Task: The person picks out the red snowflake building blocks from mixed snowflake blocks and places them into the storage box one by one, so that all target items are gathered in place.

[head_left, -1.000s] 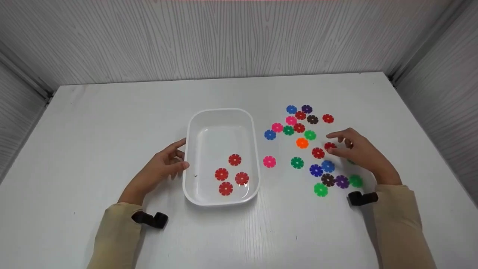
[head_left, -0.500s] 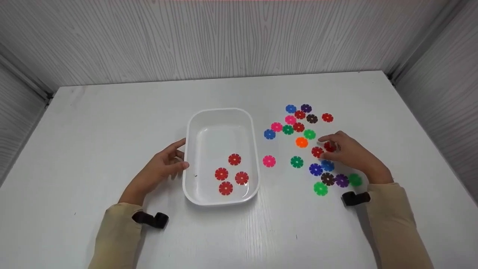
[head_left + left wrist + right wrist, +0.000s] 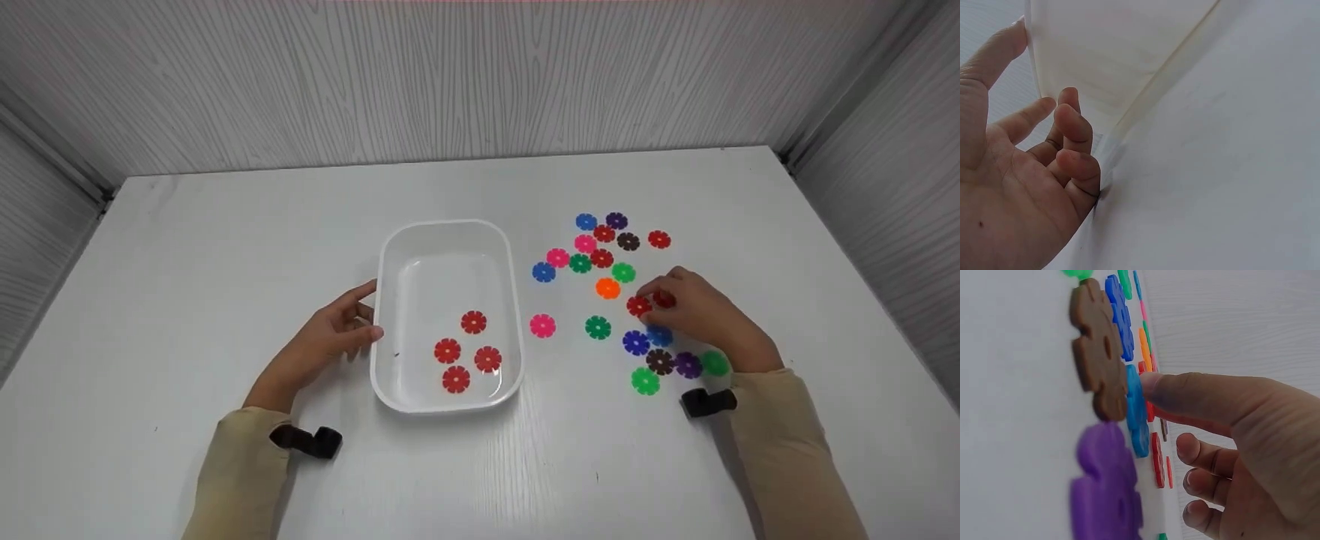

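My left hand (image 3: 330,334) rests at the left side of a white plastic tray (image 3: 379,379). Its thumb and index finger touch the rim, and the left wrist view shows the other fingers curled beside the tray wall (image 3: 1089,73). Inside the tray lie several red interlocking discs (image 3: 455,379). Over at the right, my right hand (image 3: 701,315) has its thumb and index finger at opposite edges of a red interlocking disc (image 3: 638,305) on the table. A second red disc (image 3: 664,298) is partly hidden under that hand.
Around the right hand lie notched discs in many colours, among them an orange disc (image 3: 608,288), a light blue disc (image 3: 1136,410), a brown disc (image 3: 1098,349) and a purple disc (image 3: 1106,489). A wood-grain panel (image 3: 450,82) stands behind the white table (image 3: 247,247).
My right hand has moved left and down from beside the second red disc, and its thumb and index finger have drawn together on the nearer red disc. The left hand stays at the tray.
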The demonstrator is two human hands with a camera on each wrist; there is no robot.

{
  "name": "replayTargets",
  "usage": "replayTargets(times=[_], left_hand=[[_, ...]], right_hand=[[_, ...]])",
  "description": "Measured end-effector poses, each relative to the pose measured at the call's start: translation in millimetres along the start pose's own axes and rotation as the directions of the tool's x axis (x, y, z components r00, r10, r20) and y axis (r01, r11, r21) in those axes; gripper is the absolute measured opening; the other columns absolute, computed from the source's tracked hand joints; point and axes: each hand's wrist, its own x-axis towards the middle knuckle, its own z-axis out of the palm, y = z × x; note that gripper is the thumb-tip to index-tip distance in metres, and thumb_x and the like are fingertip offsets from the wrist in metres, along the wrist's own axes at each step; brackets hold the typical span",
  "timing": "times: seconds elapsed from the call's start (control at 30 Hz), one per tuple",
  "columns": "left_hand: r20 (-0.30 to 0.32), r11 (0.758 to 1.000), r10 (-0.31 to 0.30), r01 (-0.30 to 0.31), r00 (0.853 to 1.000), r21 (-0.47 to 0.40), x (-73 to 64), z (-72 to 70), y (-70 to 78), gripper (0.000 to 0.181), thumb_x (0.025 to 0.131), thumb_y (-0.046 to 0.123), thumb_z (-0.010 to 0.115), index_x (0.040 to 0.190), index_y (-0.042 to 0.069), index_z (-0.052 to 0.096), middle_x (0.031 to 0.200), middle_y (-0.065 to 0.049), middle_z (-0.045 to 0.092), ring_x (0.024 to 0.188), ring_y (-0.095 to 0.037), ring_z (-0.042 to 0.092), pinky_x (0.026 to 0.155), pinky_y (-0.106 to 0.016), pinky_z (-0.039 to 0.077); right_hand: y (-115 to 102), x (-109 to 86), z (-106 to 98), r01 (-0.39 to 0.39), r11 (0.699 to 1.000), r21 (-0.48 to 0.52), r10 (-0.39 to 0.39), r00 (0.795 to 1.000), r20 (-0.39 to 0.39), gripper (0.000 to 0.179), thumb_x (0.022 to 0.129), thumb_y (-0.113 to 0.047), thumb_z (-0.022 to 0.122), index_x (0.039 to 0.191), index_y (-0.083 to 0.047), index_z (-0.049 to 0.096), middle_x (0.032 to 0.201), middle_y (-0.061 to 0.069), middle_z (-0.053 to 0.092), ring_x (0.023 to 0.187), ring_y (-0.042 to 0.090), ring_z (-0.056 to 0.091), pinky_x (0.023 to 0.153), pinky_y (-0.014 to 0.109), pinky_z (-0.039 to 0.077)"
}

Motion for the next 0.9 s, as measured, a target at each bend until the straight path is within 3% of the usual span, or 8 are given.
replayTargets(times=[0.63, 0.9], left_hand=[[0.004, 1.000, 0.016, -0.016, 1.000, 0.011, -2.5, -2.3, -2.7, 0.069, 0.090, 0.019, 0.065, 0.151, 0.017, 0.032, 0.105, -0.005, 0.052, 0.069, -0.010, 0.048, 0.059, -0.021, 0.039], [0.013, 1.000, 0.012, -0.013, 1.000, 0.009, -1.5, -1.5, 0.2, 0.070, 0.090, 0.020, 0.067, 0.151, 0.016, 0.032, 0.104, -0.004, 0.052, 0.069, -0.010, 0.049, 0.058, -0.022, 0.039]], right_hand=[[-4.4, 0.3, 2.2, 0.021, 0.999, -0.033, -0.020, 1.000, 0.012, 0.039, 0.091, -0.023, 0.065, 0.123, -0.002, 0.057, 0.115, 0.016, 0.050, 0.107, 0.031, 0.049, 0.098, 0.052, 0.047], [-3.8, -1.1, -0.4, 0.005, 1.000, 0.016, -0.005, 1.000, -0.003, 0.043, 0.090, -0.026, 0.066, 0.125, -0.004, 0.055, 0.121, 0.015, 0.049, 0.113, 0.033, 0.049, 0.099, 0.052, 0.046]])
